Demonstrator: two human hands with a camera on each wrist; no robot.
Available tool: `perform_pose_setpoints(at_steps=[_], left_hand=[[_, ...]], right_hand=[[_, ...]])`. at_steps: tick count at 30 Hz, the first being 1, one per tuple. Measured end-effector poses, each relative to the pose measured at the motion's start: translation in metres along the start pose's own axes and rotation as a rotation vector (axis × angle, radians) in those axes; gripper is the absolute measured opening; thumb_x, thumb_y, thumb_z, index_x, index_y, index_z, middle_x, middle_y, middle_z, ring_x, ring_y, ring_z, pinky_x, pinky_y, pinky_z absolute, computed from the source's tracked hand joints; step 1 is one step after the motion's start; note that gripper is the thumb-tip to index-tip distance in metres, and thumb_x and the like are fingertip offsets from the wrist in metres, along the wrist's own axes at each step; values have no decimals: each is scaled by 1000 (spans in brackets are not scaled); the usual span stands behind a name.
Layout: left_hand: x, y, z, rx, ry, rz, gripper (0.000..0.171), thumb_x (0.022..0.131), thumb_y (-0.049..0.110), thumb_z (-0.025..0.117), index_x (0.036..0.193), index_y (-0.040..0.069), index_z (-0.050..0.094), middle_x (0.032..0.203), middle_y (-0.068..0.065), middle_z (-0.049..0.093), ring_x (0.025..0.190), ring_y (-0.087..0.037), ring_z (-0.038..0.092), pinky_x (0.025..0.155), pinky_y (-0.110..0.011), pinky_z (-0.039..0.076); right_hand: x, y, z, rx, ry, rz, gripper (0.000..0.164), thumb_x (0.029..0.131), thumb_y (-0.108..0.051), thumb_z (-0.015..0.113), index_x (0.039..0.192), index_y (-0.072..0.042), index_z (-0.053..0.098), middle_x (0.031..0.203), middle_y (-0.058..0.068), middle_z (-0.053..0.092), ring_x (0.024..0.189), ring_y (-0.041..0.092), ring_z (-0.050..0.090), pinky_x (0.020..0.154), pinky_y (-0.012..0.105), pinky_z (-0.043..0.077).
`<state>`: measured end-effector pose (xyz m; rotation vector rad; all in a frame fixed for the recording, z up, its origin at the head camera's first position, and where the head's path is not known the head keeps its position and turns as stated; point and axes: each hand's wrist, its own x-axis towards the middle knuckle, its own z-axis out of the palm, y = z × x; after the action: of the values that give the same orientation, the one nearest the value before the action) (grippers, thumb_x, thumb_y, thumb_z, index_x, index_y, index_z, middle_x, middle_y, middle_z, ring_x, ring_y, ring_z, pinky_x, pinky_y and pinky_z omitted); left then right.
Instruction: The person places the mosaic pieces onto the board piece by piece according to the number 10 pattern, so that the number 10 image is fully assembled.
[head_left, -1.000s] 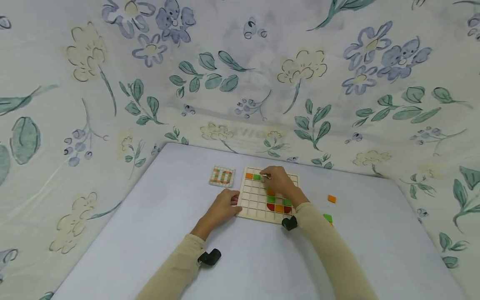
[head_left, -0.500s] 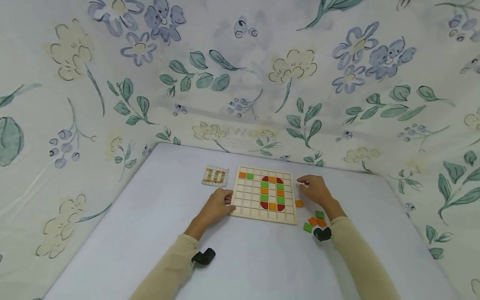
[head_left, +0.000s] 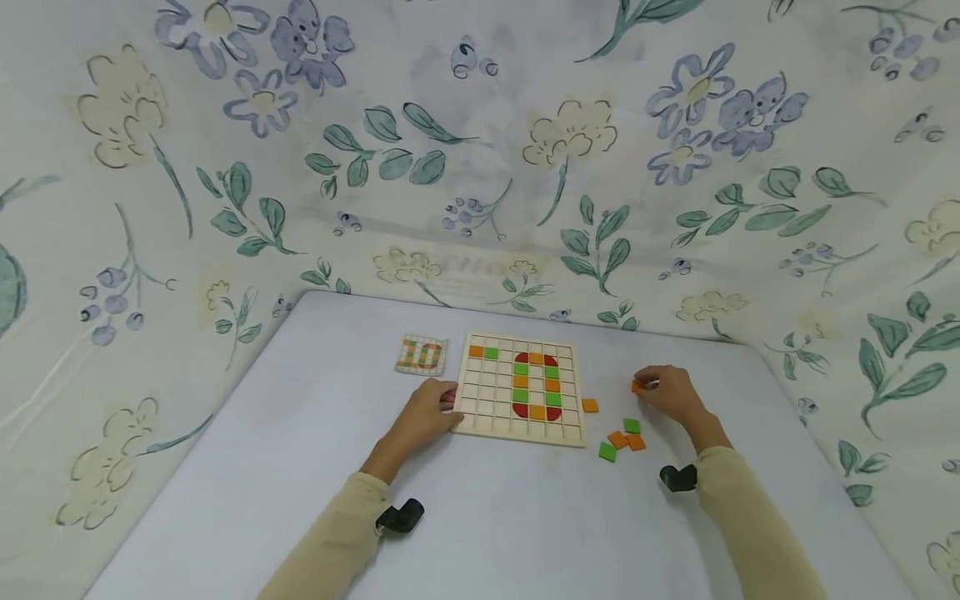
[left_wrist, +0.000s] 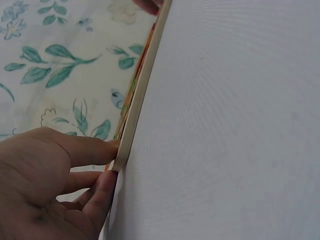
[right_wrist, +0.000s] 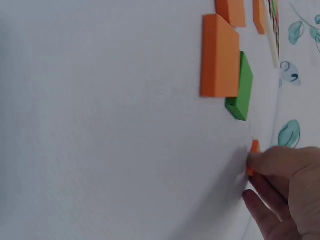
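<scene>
On the pale table point(head_left: 510, 517), right of the gridded board point(head_left: 482, 394): the right hand point(head_left: 671, 396) pinches an orange tile point(head_left: 637, 387) between thumb and fingertips, close to the surface. Cannot tell whether the tile is quite clear of it.

Likeliest trouble: a slip. Only the fingertips have the tile, so a poor pinch could let it turn or drop. Second: a low path back to the board might scatter the loose pieces lying between: a green tile point(head_left: 632, 426), two oranges close together point(head_left: 617, 439) point(head_left: 636, 442), another green point(head_left: 607, 452). The lone orange tile point(head_left: 590, 406) just beside the board's right edge looks easiest to nudge. Third: if the left hand eases off, a bump could shift the board and unsettle the seated ring of red, orange and green pieces point(head_left: 552, 385).

Pose: right forearm slants in from lower right, hand pointing leftward, well apart from the board. Left forearm rises from lower left; left hand point(head_left: 420, 412) grips the board's left edge near its lower corner, fingers bent. Pattern card point(head_left: 422, 355) lies beyond that hand, left of the board, untouched.
</scene>
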<state>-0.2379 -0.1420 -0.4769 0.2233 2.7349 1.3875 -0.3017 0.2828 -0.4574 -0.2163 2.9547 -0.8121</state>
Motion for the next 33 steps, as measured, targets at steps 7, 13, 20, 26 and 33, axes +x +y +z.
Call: perform_pose_setpoints(at_steps=[7,13,20,26,33], left_hand=[[-2,-3,0,0,4,-3,55,81,1,75,129,-12,54,107,-13,56,100,-23,60,87,-30,54],[-3,-3,1,1,1,-11,55,81,2,75,130,-11,54,108,-13,55,100,-22,60,88,-30,54],[0,-3,-1,1,2,-10,55,82,2,74,131,-11,53,109,-13,55,102,-23,60,89,-30,54],[-1,-3,0,19,-2,-6,55,82,2,75,131,-11,54,109,-13,55,101,-22,60,88,-29,54],[0,-3,2,6,8,29,53,81,1,76,128,-12,56,107,-12,55,98,-21,60,86,-28,54]], right_hand=[[2,-3,6,0,17,10,27,86,-3,69,112,5,68,107,19,67,99,34,60,90,48,53],[1,-4,8,-31,19,6,26,85,-6,71,109,5,69,102,17,67,93,31,60,86,45,54],[0,-10,9,9,36,29,29,86,-6,70,114,5,68,106,18,66,96,32,58,89,46,54],[8,-37,20,64,56,0,31,87,-9,72,116,3,68,111,17,67,101,32,60,91,45,54],[28,-83,44,153,46,-57,32,86,-8,71,117,1,69,116,16,66,107,32,61,93,43,53]])
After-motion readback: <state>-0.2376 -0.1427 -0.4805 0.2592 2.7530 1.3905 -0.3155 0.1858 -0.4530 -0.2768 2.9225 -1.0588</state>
